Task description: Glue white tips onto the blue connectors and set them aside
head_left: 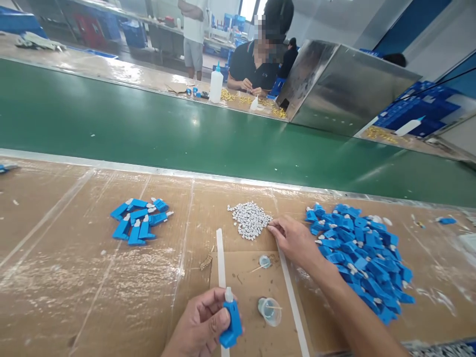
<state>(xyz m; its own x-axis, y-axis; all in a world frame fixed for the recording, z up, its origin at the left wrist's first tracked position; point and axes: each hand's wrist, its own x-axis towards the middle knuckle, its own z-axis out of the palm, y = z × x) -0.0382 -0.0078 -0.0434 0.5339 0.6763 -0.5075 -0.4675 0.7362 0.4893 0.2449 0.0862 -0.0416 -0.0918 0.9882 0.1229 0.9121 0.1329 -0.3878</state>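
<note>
My left hand (pixel 208 322) is closed around a blue plastic part (pixel 231 325) with a white nozzle-like tip pointing up. At the right edge of a pile of small grey-white pieces (pixel 250 220), my right hand (pixel 292 238) has its thumb and forefinger pinched together. Whatever lies between those fingertips is too small to make out. To the right of that hand is a large heap of blue parts with white tips (pixel 366 258). A smaller group of similar blue parts (pixel 139 220) lies on the left of the table.
Between my hands a cardboard sheet (pixel 241 292) bears a clear cup with a stick (pixel 273 312) and a small dish (pixel 264 262). Beyond the table runs a green conveyor belt (pixel 167 129). Across it sits a co-worker (pixel 253 64) near a white bottle (pixel 216 85) and a metal box (pixel 334 89).
</note>
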